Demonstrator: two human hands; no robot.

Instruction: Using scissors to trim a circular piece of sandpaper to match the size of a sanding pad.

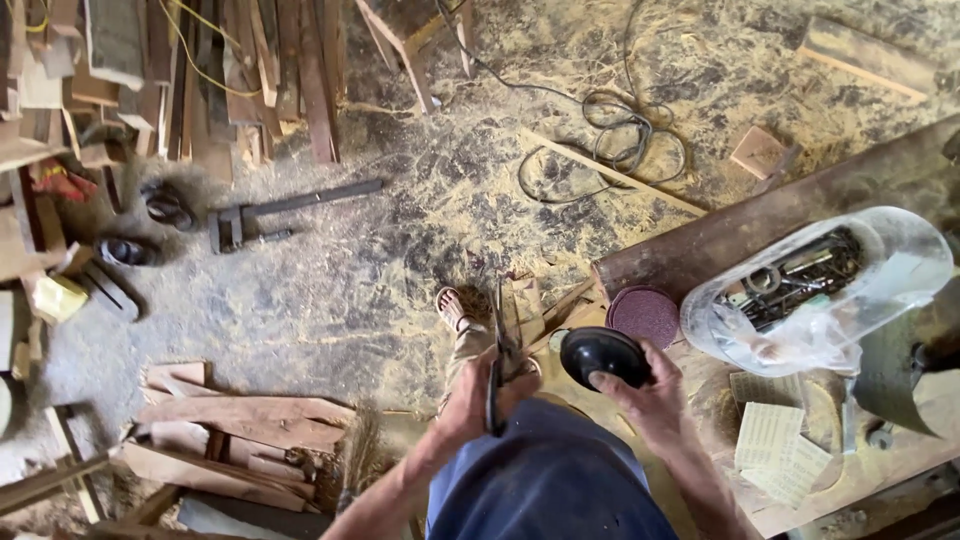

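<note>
One black round pad (602, 356) sits gripped in the right hand (650, 395) at the workbench's (870, 470) left edge; the left hand (470, 400) clutches one pair of scissors (497, 375). One clear plastic bag (815, 295) holds metal tools beside one maroon sanding disc (645, 314).

Left hand: your left hand (470, 400) grips dark scissors (497, 385), blades pointing up.
Right hand: your right hand (650, 395) holds a black round pad (600, 355).
Counter: a reddish sanding disc (645, 315) lies near the pad; a clear plastic container (815, 290) of metal parts stands beside it.
Floor: sawdust, a black cable (610, 130), wood scraps.
</note>
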